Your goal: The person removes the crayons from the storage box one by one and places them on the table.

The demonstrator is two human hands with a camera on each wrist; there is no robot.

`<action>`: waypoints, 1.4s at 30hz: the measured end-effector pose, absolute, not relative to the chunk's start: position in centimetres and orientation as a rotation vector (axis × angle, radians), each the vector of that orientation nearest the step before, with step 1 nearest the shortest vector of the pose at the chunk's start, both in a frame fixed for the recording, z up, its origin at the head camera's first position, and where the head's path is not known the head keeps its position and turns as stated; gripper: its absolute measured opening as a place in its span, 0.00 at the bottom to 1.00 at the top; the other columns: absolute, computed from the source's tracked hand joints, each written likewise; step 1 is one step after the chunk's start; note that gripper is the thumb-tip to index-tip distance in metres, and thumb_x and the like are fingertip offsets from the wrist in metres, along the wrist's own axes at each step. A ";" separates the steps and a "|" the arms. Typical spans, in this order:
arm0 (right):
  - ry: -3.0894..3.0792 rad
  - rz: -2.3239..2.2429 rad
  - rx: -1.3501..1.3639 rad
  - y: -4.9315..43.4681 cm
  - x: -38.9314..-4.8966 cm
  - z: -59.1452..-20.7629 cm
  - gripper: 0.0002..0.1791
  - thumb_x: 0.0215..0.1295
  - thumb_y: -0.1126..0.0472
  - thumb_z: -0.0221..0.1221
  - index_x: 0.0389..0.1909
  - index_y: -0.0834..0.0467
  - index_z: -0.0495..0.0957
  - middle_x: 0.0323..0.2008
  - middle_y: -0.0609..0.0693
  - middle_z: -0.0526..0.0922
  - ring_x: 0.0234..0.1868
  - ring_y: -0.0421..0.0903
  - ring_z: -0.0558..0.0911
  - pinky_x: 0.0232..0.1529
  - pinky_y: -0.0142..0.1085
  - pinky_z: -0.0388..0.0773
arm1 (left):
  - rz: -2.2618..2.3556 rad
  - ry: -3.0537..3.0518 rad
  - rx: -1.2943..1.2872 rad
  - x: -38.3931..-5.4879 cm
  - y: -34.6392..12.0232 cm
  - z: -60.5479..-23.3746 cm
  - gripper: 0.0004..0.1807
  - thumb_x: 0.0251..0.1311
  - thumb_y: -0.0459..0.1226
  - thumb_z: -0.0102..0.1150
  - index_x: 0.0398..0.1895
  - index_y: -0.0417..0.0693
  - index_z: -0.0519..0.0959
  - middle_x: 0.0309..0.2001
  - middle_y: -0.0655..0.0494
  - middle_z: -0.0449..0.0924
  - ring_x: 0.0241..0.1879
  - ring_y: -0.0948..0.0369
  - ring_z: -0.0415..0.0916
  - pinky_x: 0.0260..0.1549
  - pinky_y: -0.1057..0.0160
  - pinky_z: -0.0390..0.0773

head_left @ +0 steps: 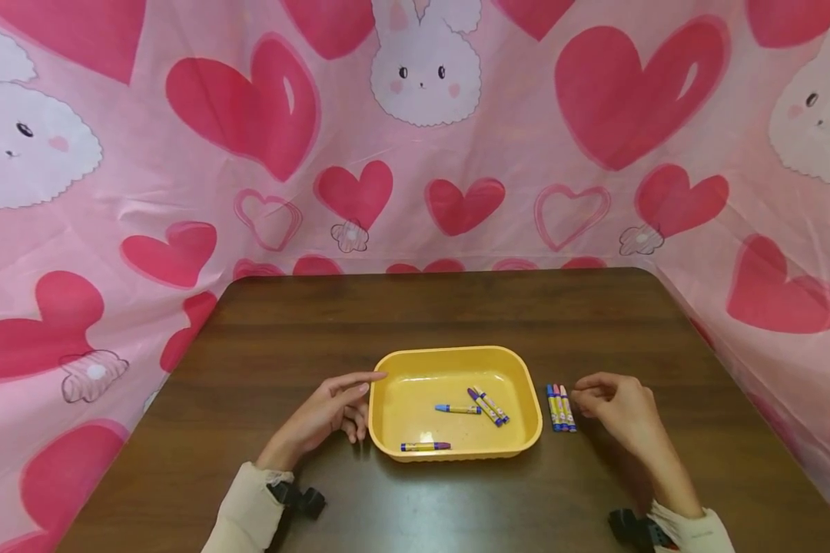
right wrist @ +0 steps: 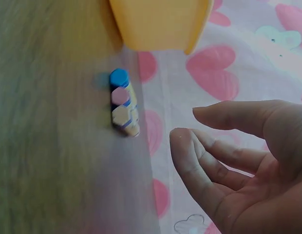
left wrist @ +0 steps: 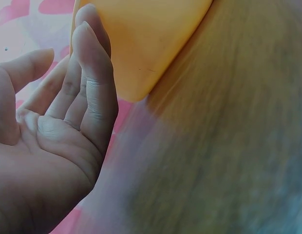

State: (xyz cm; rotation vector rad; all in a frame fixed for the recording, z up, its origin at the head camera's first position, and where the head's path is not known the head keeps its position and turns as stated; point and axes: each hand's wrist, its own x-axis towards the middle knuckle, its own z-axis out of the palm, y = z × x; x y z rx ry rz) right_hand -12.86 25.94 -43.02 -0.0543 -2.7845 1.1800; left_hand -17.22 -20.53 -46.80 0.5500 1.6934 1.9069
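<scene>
A yellow plastic tray point(head_left: 449, 453) sits in the middle of the table with several crayons inside. Among these are a light blue crayon point(head_left: 458, 409) and a purple-tipped crayon point(head_left: 425, 446) near the front wall. My left hand point(head_left: 321, 418) is at the tray's left side, index finger reaching over the rim and the other fingers loosely bent. To the right of the tray, three crayons point(head_left: 561, 408) lie side by side, with blue, pink and pale tips. Just right of them is my right hand point(head_left: 619, 407); its thumb and fingertips stand apart, holding nothing, in the right wrist view.
The dark wooden table point(head_left: 304, 322) reaches back to a pink cloth point(head_left: 415, 215) printed with hearts and rabbits, which also hangs along both sides. Each wrist wears a black camera, such as the left wrist camera point(head_left: 304, 501).
</scene>
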 end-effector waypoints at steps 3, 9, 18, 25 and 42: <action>-2.747 1.221 -0.031 25.4 -12.7 -42.7 0.10 0.62 0.60 0.68 0.40 0.62 0.85 0.33 0.53 0.88 0.28 0.42 0.87 0.30 0.30 0.82 | 1.907 1.693 0.554 -17.3 -20.6 -46.7 0.25 0.78 0.38 0.42 0.73 0.35 0.62 0.28 0.50 0.83 0.22 0.58 0.81 0.22 0.63 0.82; -2.729 1.194 0.054 24.1 -12.6 -41.9 0.10 0.61 0.56 0.70 0.38 0.57 0.87 0.32 0.48 0.89 0.31 0.40 0.86 0.34 0.30 0.79 | 1.906 1.677 0.543 -17.3 -20.7 -46.7 0.25 0.79 0.38 0.42 0.73 0.35 0.61 0.28 0.50 0.83 0.23 0.59 0.81 0.23 0.63 0.82; -2.720 1.205 0.248 21.2 -13.7 -39.8 0.06 0.59 0.60 0.71 0.36 0.55 0.87 0.31 0.45 0.87 0.32 0.41 0.85 0.34 0.31 0.81 | 1.918 1.661 0.521 -17.3 -20.7 -46.8 0.26 0.79 0.40 0.42 0.74 0.36 0.61 0.29 0.51 0.83 0.23 0.59 0.81 0.23 0.63 0.82; -2.738 1.230 0.437 17.7 -14.8 -38.2 0.06 0.58 0.64 0.71 0.36 0.59 0.86 0.29 0.44 0.85 0.31 0.40 0.82 0.35 0.32 0.81 | 1.961 1.557 0.511 -17.7 -20.8 -47.7 0.26 0.80 0.40 0.39 0.74 0.37 0.60 0.29 0.53 0.83 0.23 0.59 0.80 0.24 0.64 0.82; -3.094 1.024 1.120 9.8 -15.4 -42.6 0.12 0.52 0.56 0.75 0.33 0.55 0.83 0.20 0.36 0.77 0.22 0.33 0.74 0.36 0.33 0.73 | 1.994 1.562 0.478 -17.3 -20.6 -47.7 0.25 0.79 0.41 0.41 0.73 0.38 0.63 0.28 0.53 0.83 0.23 0.59 0.80 0.24 0.63 0.82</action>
